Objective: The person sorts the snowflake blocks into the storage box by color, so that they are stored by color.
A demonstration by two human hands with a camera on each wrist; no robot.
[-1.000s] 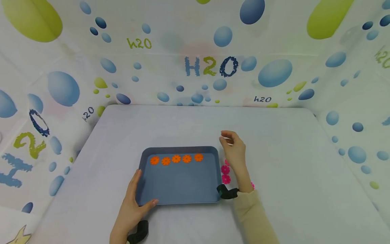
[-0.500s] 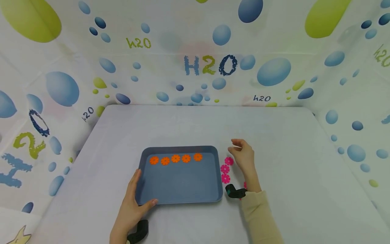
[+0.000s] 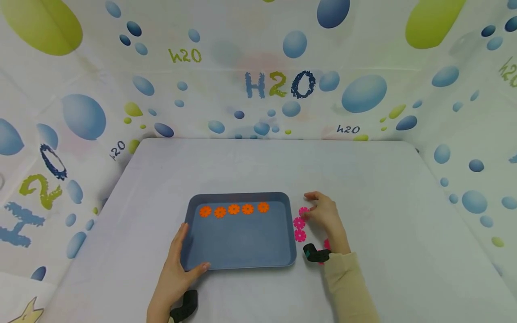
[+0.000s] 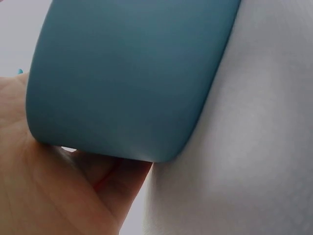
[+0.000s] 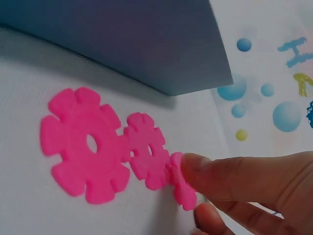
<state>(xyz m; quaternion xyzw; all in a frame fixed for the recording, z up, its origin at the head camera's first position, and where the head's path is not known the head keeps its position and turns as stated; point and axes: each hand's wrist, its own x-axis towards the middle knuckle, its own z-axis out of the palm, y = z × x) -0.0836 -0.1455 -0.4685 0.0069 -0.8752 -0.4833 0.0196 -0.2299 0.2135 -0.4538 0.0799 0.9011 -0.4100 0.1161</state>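
Observation:
A blue-grey tray (image 3: 238,242) lies on the white table, with a row of several orange flower-shaped discs (image 3: 234,209) along its far side. My left hand (image 3: 173,269) rests against the tray's near left corner, fingers along the left side, thumb at the front rim. The wrist view shows the tray wall (image 4: 127,78) set against this hand. Right of the tray, pink flower-shaped discs (image 5: 88,144) lie in a line. My right hand (image 3: 326,215) is over the farthest one (image 5: 183,193), its thumb (image 5: 195,169) overlapping the disc's edge and another fingertip beside it.
More pink discs (image 3: 326,244) lie nearer me, partly hidden by the right wrist and its black camera (image 3: 316,253). The white tabletop (image 3: 383,202) extends to the right. A printed cloth with blue drops (image 3: 295,44) rises behind the table and at both sides.
My right hand has moved away from the tray's far right corner, rightward and nearer me, to the farthest pink disc in the line. The left hand and tray stay put.

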